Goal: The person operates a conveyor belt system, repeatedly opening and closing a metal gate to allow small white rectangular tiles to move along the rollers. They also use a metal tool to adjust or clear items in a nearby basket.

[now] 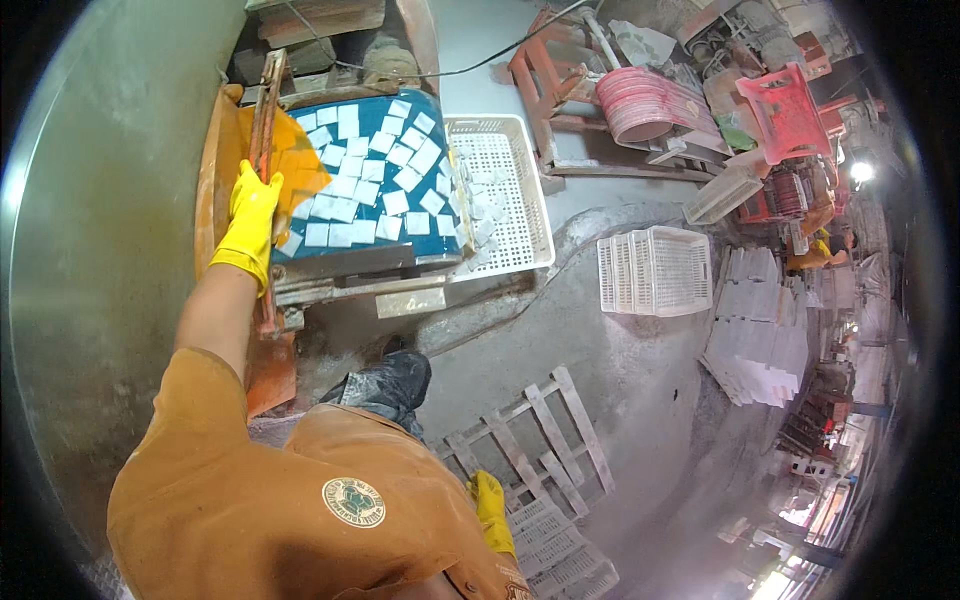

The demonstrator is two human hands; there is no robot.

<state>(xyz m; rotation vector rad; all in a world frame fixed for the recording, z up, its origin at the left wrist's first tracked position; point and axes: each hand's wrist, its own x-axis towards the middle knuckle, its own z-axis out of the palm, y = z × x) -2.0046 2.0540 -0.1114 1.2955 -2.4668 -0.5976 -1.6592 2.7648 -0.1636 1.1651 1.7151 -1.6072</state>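
Note:
My left hand [250, 218], in a yellow rubber glove, is closed around an upright rusty metal bar [266, 120] at the outlet of a machine. Orange flexible sheeting [298, 160] hangs beside that bar. Just right of it, several white square and rectangular tiles [345, 187] lie scattered on a blue conveyor belt [387, 165]. A white plastic basket [537, 200] stands at the belt's right end, with some tile pieces along its near side. My right hand [490, 508], also yellow-gloved, hangs low beside my body, and its fingers are too hidden to read.
Stacked white baskets [655, 270] stand on the floor to the right, next to piled pale slabs [758, 325]. A wooden pallet [535, 430] lies near my right hand. Farther back are an orange frame [545, 90], a red chair-like piece [785, 115] and another person's sleeve [808, 258].

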